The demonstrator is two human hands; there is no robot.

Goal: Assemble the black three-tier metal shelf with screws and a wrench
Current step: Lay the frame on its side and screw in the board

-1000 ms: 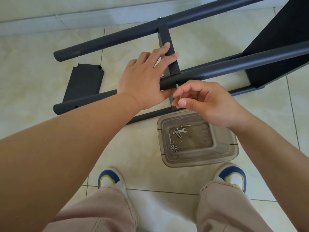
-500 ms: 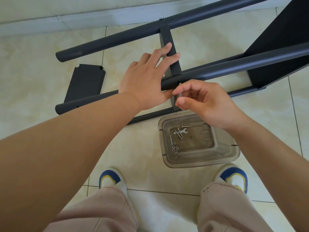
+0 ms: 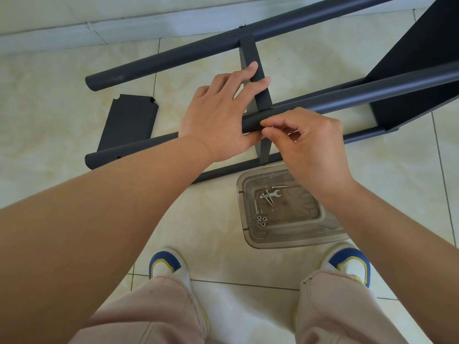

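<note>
Left hand (image 3: 218, 117) lying spread across round black metal tube (image 3: 347, 95); right hand (image 3: 308, 142), at four o'clock, pinching something unclear against it.

Right hand (image 3: 310, 145) has risen — its fingertips now against the tube (image 3: 347, 96).

Matt black metal tubes (image 3: 347, 95), clear plastic tray (image 3: 298, 239) (glossy), glazed floor tiles (image 3: 49, 108).

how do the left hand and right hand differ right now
The left hand lies flat with straight fingers on the crossbar and near tube; the right hand is curled, its fingertips pinched together at that tube's side. The left steadies; the right seems to work a small fastener, hidden. Both touch the same tube.
</note>
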